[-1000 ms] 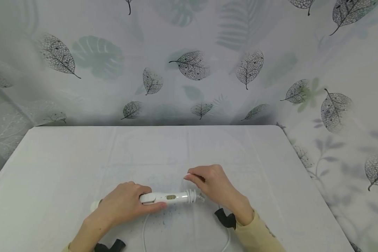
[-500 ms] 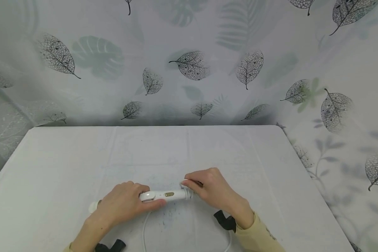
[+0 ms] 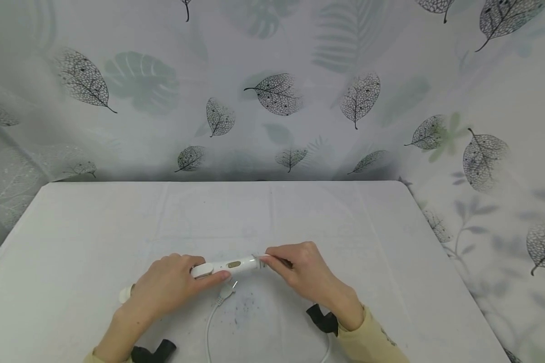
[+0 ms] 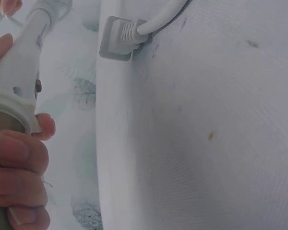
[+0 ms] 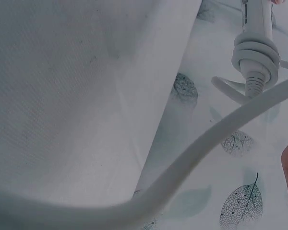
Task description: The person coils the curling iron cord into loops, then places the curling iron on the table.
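My left hand grips the white wand; my right hand pinches its cord. Few turns wrapped; plug and slack remain.

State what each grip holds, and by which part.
Left grip: the curling iron, around its middle where white handle meets darker barrel. Right grip: its cord, pinched beside the handle's end.

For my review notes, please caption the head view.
Left grip around a white appliance, right grip pinching the cord wound on its end, above a white table.
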Demonstrator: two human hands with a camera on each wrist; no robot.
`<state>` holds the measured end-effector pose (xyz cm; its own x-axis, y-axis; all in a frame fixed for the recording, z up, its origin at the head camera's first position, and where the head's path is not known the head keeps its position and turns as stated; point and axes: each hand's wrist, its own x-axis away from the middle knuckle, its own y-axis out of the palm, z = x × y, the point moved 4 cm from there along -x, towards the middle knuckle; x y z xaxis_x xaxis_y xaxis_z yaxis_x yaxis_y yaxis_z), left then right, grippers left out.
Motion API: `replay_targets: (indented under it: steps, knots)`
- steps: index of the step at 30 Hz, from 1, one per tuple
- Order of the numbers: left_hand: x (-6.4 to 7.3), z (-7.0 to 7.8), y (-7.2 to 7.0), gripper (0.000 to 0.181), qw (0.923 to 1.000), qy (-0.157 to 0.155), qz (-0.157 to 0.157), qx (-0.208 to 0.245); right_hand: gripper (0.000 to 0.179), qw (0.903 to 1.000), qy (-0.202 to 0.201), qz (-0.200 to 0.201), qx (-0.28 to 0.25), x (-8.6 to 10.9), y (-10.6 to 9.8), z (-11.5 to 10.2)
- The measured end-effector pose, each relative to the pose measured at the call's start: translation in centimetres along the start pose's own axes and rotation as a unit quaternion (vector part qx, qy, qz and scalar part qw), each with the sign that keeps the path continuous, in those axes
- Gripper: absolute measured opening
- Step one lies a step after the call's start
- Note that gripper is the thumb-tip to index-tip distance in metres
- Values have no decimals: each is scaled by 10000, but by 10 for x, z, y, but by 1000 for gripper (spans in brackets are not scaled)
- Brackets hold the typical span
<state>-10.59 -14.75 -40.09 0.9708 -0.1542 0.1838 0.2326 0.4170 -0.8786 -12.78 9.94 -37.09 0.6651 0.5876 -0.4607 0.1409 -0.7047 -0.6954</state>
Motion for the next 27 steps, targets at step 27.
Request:
replay_targets:
  steps: [27]
  knots:
    - [0, -5, -16, 69, 9936, -264, 1094, 75, 19, 9925, 904, -348, -752, 0, 6, 4]
